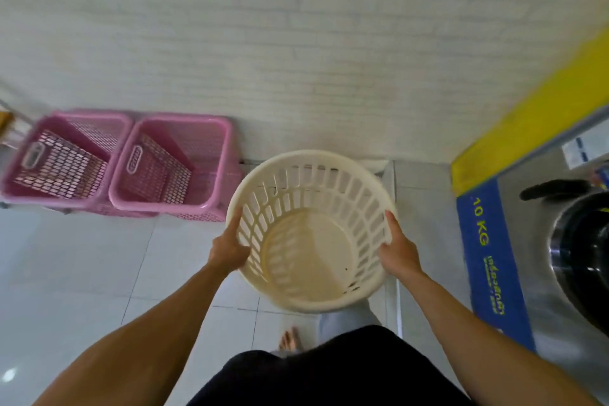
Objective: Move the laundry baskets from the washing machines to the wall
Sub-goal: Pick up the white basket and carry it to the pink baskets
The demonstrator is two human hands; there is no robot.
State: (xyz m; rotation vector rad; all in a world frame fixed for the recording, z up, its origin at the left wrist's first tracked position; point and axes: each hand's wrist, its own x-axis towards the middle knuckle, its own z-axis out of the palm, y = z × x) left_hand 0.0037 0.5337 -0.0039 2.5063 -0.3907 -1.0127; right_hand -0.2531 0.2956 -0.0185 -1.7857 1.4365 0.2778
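A round cream laundry basket [309, 250] with slotted sides hangs empty in front of me above the floor, tilted so its opening faces me. My left hand [229, 249] grips its rim on the left side and my right hand [400, 249] grips the rim on the right. Two empty pink rectangular baskets stand side by side against the white brick wall [296, 59] at the left, the nearer one [174, 168] just left of the cream basket and the farther one [66, 161] beyond it.
A washing machine [566, 257] with a blue "10 KG" panel, yellow trim and an open drum fills the right edge. The floor [82, 273] is pale glossy tile. My bare foot [290, 339] shows below the basket.
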